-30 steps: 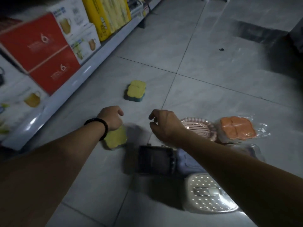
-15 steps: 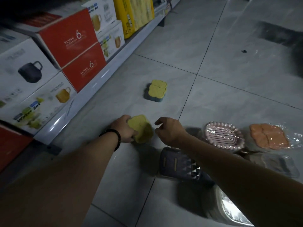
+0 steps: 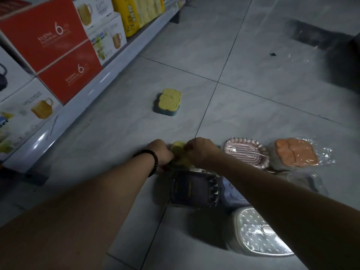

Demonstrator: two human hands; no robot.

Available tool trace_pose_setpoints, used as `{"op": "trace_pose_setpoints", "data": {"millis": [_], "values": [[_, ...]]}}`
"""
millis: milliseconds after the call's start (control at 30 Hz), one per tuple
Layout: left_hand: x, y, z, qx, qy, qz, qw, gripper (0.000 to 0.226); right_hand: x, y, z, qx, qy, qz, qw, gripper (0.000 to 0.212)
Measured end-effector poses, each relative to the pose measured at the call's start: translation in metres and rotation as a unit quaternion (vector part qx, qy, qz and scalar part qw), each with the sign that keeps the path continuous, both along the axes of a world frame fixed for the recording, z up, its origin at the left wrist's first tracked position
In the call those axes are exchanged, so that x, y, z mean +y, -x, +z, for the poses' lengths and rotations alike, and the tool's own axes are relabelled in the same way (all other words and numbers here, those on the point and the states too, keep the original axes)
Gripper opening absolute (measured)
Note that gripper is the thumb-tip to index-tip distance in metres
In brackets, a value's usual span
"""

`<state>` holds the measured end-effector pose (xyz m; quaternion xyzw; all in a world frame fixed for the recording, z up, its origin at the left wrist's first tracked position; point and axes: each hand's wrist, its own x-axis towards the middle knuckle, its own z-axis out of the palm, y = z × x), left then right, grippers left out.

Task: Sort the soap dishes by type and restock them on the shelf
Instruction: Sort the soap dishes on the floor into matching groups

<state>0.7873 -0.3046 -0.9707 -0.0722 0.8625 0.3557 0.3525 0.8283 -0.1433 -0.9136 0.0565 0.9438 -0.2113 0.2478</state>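
Hands meet a little below the middle of the frame, low over the tiled floor (image 3: 253, 98). The left hand (image 3: 160, 152), with a dark bead bracelet (image 3: 153, 162) on its wrist, has its fingers curled around the left side of a yellow soap dish (image 3: 180, 153). The right hand (image 3: 200, 152) pinches the same dish from the right, so only a small part of the yellow shows between them. I cannot tell if the dish is one piece or two pieces being fitted together. The step in hand seems to be gathering the yellow type. A small stack (image 3: 169, 103) of the same shape, yellow on top of a blue one, lies on the floor higher in the frame, well apart from the hands, and it looks like the proper place for this dish. To do it well, one hand should take a full hold before the other lets go. The dish should then go down flat, with its wavy outline turned like the stack, otherwise it may sit crooked or slide off. To the right of the hands lie a pink dish (image 3: 246, 152) and an orange dish (image 3: 296, 152) in clear wrap. A dark dish (image 3: 192, 190) and a white dish (image 3: 259, 234) lie lower, partly under the right arm. The shelf (image 3: 93, 88) along the left side carries red boxes (image 3: 58, 45), and no soap dish is seen on it yet.
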Motion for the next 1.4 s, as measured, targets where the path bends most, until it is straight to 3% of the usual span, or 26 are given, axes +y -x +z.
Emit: {"op": "trace_pose_setpoints", "data": {"millis": [100,233,367,667,800,1000,1200,1400], "values": [[0.01,-0.004,0.005,0.036,0.009,-0.046,0.998,0.009,0.006,-0.002,0.002,-0.013,-0.005,-0.002,1.0,0.039],[0.011,-0.004,0.013,0.031,0.01,-0.072,0.997,0.021,0.013,-0.005,0.002,-0.016,-0.014,0.001,1.0,0.039],[0.005,0.004,0.01,-0.002,-0.009,-0.033,0.999,0.028,0.016,-0.004,0.003,0.009,-0.018,0.01,1.0,0.04],[-0.024,0.047,0.014,0.088,0.0,0.021,0.996,0.03,-0.022,0.1,-0.011,0.048,-0.044,0.032,0.997,0.06],[-0.035,0.044,-0.009,0.024,-0.03,0.061,0.997,0.026,-0.045,0.145,-0.034,0.052,-0.088,0.06,0.993,0.07],[-0.051,0.047,-0.029,0.011,-0.073,0.109,0.991,0.026,-0.059,0.168,-0.059,0.035,-0.107,0.107,0.988,0.093],[-0.047,0.058,-0.019,0.069,-0.04,0.111,0.991,0.023,-0.046,0.129,-0.049,0.108,-0.138,0.183,0.967,0.083],[-0.046,0.068,-0.012,0.047,-0.073,0.174,0.981,0.026,-0.009,0.089,-0.04,0.116,-0.119,0.249,0.954,0.063]]}}
